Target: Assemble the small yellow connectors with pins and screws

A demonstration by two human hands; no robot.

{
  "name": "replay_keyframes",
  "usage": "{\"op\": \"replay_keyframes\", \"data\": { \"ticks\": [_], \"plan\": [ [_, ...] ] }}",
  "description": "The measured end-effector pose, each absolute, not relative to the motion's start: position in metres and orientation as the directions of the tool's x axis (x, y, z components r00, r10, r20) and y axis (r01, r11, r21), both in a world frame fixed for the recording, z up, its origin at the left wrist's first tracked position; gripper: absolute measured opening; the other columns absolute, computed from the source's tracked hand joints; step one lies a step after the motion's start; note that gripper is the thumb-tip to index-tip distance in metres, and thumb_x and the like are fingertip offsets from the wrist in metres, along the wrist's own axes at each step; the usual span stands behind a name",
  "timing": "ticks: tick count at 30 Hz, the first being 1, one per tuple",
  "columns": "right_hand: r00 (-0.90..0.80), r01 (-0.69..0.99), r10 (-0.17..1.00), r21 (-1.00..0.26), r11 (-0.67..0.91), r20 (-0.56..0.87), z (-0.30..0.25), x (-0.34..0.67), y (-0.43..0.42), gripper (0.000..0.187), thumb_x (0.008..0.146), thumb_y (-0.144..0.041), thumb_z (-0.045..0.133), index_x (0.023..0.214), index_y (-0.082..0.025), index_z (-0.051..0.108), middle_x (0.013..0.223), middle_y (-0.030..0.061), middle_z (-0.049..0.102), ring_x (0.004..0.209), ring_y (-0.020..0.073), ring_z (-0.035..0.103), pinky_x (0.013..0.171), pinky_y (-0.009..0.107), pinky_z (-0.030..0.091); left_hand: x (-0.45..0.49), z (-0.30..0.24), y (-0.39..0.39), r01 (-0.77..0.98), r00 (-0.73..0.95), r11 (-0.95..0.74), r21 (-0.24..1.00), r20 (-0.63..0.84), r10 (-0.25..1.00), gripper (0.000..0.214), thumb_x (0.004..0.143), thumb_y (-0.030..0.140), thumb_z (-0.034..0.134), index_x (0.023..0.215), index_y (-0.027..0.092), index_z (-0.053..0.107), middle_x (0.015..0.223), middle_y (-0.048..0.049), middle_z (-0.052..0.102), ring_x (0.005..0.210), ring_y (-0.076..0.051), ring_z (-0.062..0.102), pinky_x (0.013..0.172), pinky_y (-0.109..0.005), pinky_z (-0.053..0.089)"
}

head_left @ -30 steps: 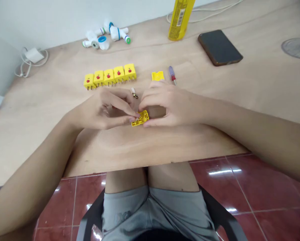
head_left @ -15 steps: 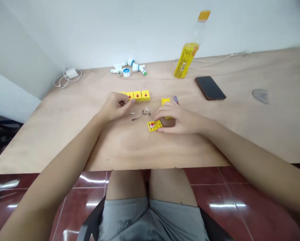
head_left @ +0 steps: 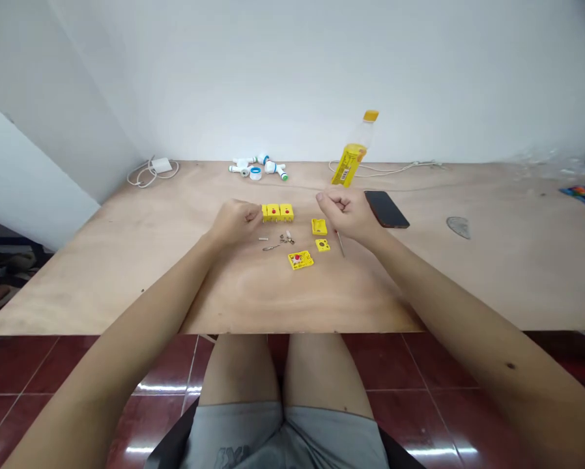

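My left hand (head_left: 234, 221) is closed in a fist beside a row of yellow blocks (head_left: 286, 212) with red round spots and metal pins below; it partly covers the row's left end. My right hand (head_left: 345, 210) is also closed, above a thin metal shaft (head_left: 340, 244) whose other end it hides. Nothing shows in either fist. Between the hands lie an opened yellow housing (head_left: 301, 260) with a red part inside, a hollow yellow cover (head_left: 318, 227) and a small yellow plate with holes (head_left: 322, 245). Several small metal parts (head_left: 286, 239) lie loose left of these.
A tilted-looking bottle with yellow label (head_left: 350, 164) and a dark phone (head_left: 387, 209) are behind my right hand. White pipe fittings (head_left: 256, 172) lie by the wall. A white charger (head_left: 161, 165) with cable is at back left, a clear flat piece (head_left: 458, 227) at right.
My right hand has lifted off the opened yellow housing and moved up and right, closing into a fist. The housing stays on the table. The view has tilted up; my left hand remains by the row.
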State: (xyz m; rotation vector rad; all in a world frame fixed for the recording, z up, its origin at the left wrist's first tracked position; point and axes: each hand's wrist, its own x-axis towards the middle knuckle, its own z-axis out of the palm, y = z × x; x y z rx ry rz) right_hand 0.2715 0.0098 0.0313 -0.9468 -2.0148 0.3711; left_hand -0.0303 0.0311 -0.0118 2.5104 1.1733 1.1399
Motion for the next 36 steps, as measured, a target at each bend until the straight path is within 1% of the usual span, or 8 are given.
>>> {"op": "replay_keyframes", "data": {
  "ticks": [3, 6, 9, 12, 18, 23, 28, 36],
  "plan": [
    [-0.311, 0.513, 0.78, -0.595, 0.619, 0.543, 0.019, 0.259, 0.012, 0.073, 0.108, -0.074, 0.052, 0.07, -0.026, 0.012, 0.065, -0.0035, 0.016, 0.06, 0.0153, 0.02, 0.06, 0.036, 0.023, -0.028, -0.02, 0.032, 0.589, 0.405, -0.671, 0.45, 0.555, 0.727, 0.043, 0.082, 0.011, 0.057, 0.065, 0.024, 0.02, 0.058, 0.0053, 0.023, 0.057, -0.013, 0.022, 0.062, -0.034, 0.02],
    [-0.386, 0.505, 0.749, -0.555, 0.66, 0.539, 0.004, 0.257, 0.007, 0.068, 0.11, -0.069, 0.049, 0.068, -0.026, 0.016, 0.063, -0.0036, 0.017, 0.059, 0.0153, 0.021, 0.059, 0.037, 0.023, -0.022, -0.025, 0.03, 0.591, 0.354, -0.652, 0.475, 0.573, 0.739, 0.038, 0.078, 0.005, 0.055, 0.067, 0.024, 0.024, 0.06, 0.0049, 0.029, 0.059, -0.014, 0.026, 0.062, -0.033, 0.022],
    [-0.456, 0.454, 0.698, -0.531, 0.716, 0.551, -0.003, 0.264, 0.004, 0.051, 0.11, -0.051, 0.057, 0.07, -0.026, 0.038, 0.064, -0.0038, 0.034, 0.059, 0.0157, 0.032, 0.06, 0.035, 0.03, -0.015, -0.023, 0.024, 0.557, 0.359, -0.683, 0.473, 0.604, 0.712, 0.028, 0.081, 0.003, 0.057, 0.07, 0.023, 0.04, 0.064, 0.0034, 0.042, 0.062, -0.015, 0.036, 0.063, -0.031, 0.032],
    [-0.541, 0.393, 0.669, -0.551, 0.736, 0.509, 0.0, 0.273, 0.004, 0.018, 0.11, -0.042, 0.06, 0.105, -0.027, 0.067, 0.08, -0.0016, 0.063, 0.063, 0.017, 0.048, 0.061, 0.033, 0.038, -0.018, -0.019, 0.016, 0.496, 0.473, -0.722, 0.483, 0.547, 0.691, 0.008, 0.095, 0.014, 0.064, 0.092, 0.02, 0.067, 0.075, 0.0002, 0.059, 0.067, -0.015, 0.049, 0.066, -0.029, 0.041],
    [-0.698, 0.334, 0.539, -0.452, 0.827, 0.472, 0.005, 0.279, 0.004, 0.023, 0.111, -0.03, 0.057, 0.093, -0.023, 0.07, 0.086, 0.0031, 0.074, 0.076, 0.0198, 0.061, 0.073, 0.035, 0.045, -0.044, -0.011, 0.007, 0.474, 0.61, -0.761, 0.444, 0.457, 0.647, 0.024, 0.109, 0.035, 0.068, 0.1, 0.018, 0.082, 0.091, -0.0083, 0.08, 0.074, -0.015, 0.065, 0.067, -0.028, 0.047],
    [-0.843, 0.297, 0.487, -0.558, 0.775, 0.228, 0.011, 0.281, -0.003, 0.026, 0.105, -0.039, 0.076, 0.126, -0.023, 0.074, 0.117, 0.0068, 0.081, 0.097, 0.0239, 0.072, 0.083, 0.038, 0.056, -0.054, -0.01, 0.009, 0.432, 0.667, -0.769, 0.471, 0.407, 0.624, 0.021, 0.105, 0.04, 0.078, 0.113, 0.023, 0.089, 0.107, -0.0105, 0.084, 0.071, -0.013, 0.066, 0.059, -0.025, 0.045],
    [-0.857, 0.342, 0.495, -0.559, 0.755, 0.143, 0.014, 0.28, -0.008, 0.044, 0.092, -0.043, 0.092, 0.13, -0.026, 0.077, 0.13, 0.0077, 0.08, 0.116, 0.0326, 0.074, 0.096, 0.045, 0.061, -0.053, -0.014, 0.008, 0.459, 0.671, -0.752, 0.473, 0.37, 0.642, 0.02, 0.104, 0.037, 0.079, 0.112, 0.022, 0.09, 0.11, -0.0115, 0.084, 0.087, -0.018, 0.076, 0.074, -0.03, 0.058],
    [-0.895, 0.322, 0.435, -0.536, 0.78, 0.095, 0.016, 0.279, -0.006, 0.03, 0.104, -0.038, 0.08, 0.126, -0.019, 0.082, 0.124, 0.0125, 0.078, 0.117, 0.0316, 0.071, 0.103, 0.047, 0.056, -0.053, -0.011, 0.007, 0.531, 0.697, -0.753, 0.388, 0.306, 0.649, 0.02, 0.11, 0.031, 0.067, 0.112, 0.021, 0.085, 0.117, -0.0108, 0.084, 0.106, -0.024, 0.079, 0.095, -0.038, 0.062]
  ]
}}
